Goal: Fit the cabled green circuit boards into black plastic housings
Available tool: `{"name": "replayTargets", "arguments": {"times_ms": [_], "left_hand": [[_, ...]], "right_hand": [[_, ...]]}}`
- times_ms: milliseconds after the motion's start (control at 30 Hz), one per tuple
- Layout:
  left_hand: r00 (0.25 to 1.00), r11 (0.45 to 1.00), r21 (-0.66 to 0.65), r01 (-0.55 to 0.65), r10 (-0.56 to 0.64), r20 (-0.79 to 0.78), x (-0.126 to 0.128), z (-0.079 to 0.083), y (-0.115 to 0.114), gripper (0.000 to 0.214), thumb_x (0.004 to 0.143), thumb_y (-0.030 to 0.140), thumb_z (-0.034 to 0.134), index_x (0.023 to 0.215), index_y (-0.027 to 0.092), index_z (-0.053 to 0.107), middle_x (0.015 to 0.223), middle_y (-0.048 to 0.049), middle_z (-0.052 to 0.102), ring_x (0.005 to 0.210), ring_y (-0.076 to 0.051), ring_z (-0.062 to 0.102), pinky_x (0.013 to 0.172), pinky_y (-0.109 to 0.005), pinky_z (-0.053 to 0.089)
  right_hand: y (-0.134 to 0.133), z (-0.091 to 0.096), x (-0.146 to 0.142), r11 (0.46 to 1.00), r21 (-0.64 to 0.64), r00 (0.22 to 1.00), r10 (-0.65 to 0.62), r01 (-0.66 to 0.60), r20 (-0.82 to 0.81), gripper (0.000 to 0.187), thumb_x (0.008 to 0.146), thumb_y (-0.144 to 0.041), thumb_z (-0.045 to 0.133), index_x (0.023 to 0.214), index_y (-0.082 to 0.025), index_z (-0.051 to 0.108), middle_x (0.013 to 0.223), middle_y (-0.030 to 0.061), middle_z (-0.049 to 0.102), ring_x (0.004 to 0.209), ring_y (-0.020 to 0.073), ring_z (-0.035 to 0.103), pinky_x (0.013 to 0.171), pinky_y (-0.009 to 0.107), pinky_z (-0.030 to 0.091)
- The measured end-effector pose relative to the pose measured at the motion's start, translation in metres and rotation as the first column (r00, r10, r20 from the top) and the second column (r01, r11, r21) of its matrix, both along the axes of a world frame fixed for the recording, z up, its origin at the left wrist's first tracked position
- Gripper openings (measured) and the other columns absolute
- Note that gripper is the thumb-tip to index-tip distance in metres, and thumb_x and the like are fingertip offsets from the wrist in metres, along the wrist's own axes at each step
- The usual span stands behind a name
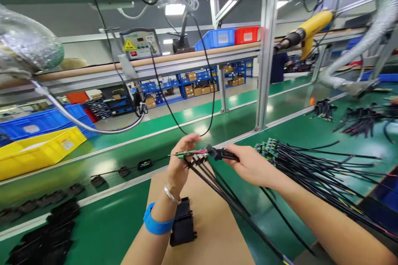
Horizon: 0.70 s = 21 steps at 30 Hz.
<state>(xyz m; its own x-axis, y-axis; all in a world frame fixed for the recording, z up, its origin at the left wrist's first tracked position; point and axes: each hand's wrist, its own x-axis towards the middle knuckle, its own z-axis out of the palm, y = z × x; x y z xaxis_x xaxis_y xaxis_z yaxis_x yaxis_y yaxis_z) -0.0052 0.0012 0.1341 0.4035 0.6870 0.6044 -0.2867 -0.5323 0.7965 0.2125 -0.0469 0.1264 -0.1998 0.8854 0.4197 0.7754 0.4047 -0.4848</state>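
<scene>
My left hand (181, 161) is raised over the bench, fingers closed around the ends of several black cables (230, 203) and a small green circuit board with red and green wires (189, 154). My right hand (248, 165) pinches a black cable's strain relief (222, 154) joined to that board. The cables trail down to the lower right. A blue wrist strap (155, 221) and a metal bangle sit on my left wrist. Below my left arm a black plastic fixture (183, 225) rests on a brown cardboard sheet (214, 232).
A pile of black cables with green boards (311, 161) lies at right on the green mat. Black housings (49, 232) lie at lower left beside the conveyor. A yellow bin (34, 153), a soldering station (141, 43), a hanging yellow tool (306, 31) and foil ducts (25, 45) surround the bench.
</scene>
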Motion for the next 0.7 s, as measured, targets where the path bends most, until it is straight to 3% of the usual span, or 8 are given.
{"name": "replayTargets", "arguments": {"times_ms": [100, 200, 267, 333, 400, 467, 567, 700], "left_hand": [[0.997, 0.96, -0.278, -0.03, 0.051, 0.066, 0.002, -0.027, -0.012, 0.082, 0.073, 0.076, 0.049, 0.136, 0.024, 0.044, 0.131, -0.011, 0.052, 0.12, -0.033, 0.05, 0.096, -0.044, 0.042], [0.99, 0.895, -0.428, -0.122, 0.142, 0.016, 0.015, -0.05, -0.026, 0.087, 0.065, 0.064, 0.072, 0.137, 0.026, 0.042, 0.133, -0.0101, 0.052, 0.117, -0.03, 0.054, 0.093, -0.038, 0.046], [0.981, 0.861, -0.473, -0.187, 0.193, -0.035, 0.012, -0.055, -0.034, 0.069, 0.073, 0.054, 0.07, 0.131, 0.023, 0.048, 0.117, -0.0089, 0.063, 0.102, -0.025, 0.062, 0.084, -0.034, 0.05], [0.979, 0.817, -0.539, -0.204, 0.169, -0.115, -0.009, -0.05, -0.043, 0.049, 0.079, 0.05, 0.065, 0.117, 0.019, 0.058, 0.081, -0.0037, 0.07, 0.066, -0.016, 0.065, 0.062, -0.026, 0.052], [0.972, 0.764, -0.616, -0.192, 0.061, -0.227, -0.041, -0.042, -0.057, 0.036, 0.077, 0.046, 0.07, 0.095, 0.016, 0.063, 0.047, 0.0033, 0.057, 0.033, -0.008, 0.045, 0.038, -0.018, 0.037], [0.93, 0.677, -0.716, -0.172, -0.127, -0.344, -0.069, -0.038, -0.076, 0.033, 0.074, 0.044, 0.074, 0.082, 0.014, 0.062, 0.038, 0.004, 0.052, 0.024, -0.005, 0.033, 0.03, -0.015, 0.024], [0.807, 0.488, -0.85, -0.2, -0.409, -0.425, -0.084, -0.051, -0.106, 0.043, 0.082, 0.055, 0.063, 0.101, 0.017, 0.057, 0.045, 0.0037, 0.056, 0.028, -0.007, 0.043, 0.031, -0.013, 0.027], [0.77, 0.497, -0.819, -0.287, -0.388, -0.506, -0.066, -0.101, -0.131, 0.051, 0.083, 0.054, 0.06, 0.121, 0.022, 0.05, 0.056, 0.0069, 0.053, 0.029, -0.005, 0.038, 0.031, -0.015, 0.032]], "right_hand": [[-0.003, 0.006, -0.009, 0.992, 0.012, 0.991, -0.126, 0.126, -0.035, 0.013, 0.085, -0.018, 0.045, 0.09, -0.018, 0.057, 0.076, 0.0069, 0.063, 0.067, 0.0225, 0.057, 0.057, 0.028, 0.035], [-0.008, 0.017, -0.024, 0.991, -0.121, 0.992, 0.047, -0.061, -0.115, 0.017, 0.088, -0.028, 0.046, 0.08, -0.02, 0.057, 0.07, 0.0022, 0.059, 0.063, 0.0184, 0.054, 0.055, 0.026, 0.036], [-0.013, 0.021, -0.033, 0.881, -0.354, 0.935, 0.221, -0.314, -0.279, 0.026, 0.091, -0.038, 0.045, 0.079, -0.02, 0.058, 0.059, -0.003, 0.049, 0.05, 0.0135, 0.045, 0.047, 0.023, 0.034], [-0.017, 0.021, -0.032, 0.675, -0.551, 0.86, 0.277, -0.491, -0.428, 0.035, 0.093, -0.05, 0.042, 0.089, -0.02, 0.06, 0.051, -0.0069, 0.037, 0.039, 0.0108, 0.032, 0.038, 0.022, 0.028], [-0.016, 0.015, -0.019, 0.587, -0.62, 0.853, 0.323, -0.521, -0.41, 0.039, 0.092, -0.055, 0.044, 0.094, -0.021, 0.062, 0.05, -0.0071, 0.037, 0.039, 0.0106, 0.031, 0.037, 0.022, 0.027], [-0.007, 0.002, 0.001, 0.646, -0.608, 0.884, 0.391, -0.462, -0.256, 0.033, 0.088, -0.052, 0.052, 0.085, -0.022, 0.065, 0.054, -0.0038, 0.047, 0.046, 0.0129, 0.042, 0.043, 0.023, 0.035], [0.011, -0.024, 0.019, 0.746, -0.55, 0.908, 0.416, -0.374, -0.053, 0.029, 0.073, -0.046, 0.071, 0.091, -0.023, 0.07, 0.073, 0.0035, 0.064, 0.064, 0.0214, 0.059, 0.055, 0.028, 0.045], [0.026, -0.057, -0.012, 0.745, -0.464, 0.873, 0.458, -0.479, -0.166, 0.07, 0.079, -0.047, 0.066, 0.139, -0.019, 0.044, 0.114, 0.0116, 0.063, 0.09, 0.0228, 0.063, 0.069, 0.029, 0.05]]}}
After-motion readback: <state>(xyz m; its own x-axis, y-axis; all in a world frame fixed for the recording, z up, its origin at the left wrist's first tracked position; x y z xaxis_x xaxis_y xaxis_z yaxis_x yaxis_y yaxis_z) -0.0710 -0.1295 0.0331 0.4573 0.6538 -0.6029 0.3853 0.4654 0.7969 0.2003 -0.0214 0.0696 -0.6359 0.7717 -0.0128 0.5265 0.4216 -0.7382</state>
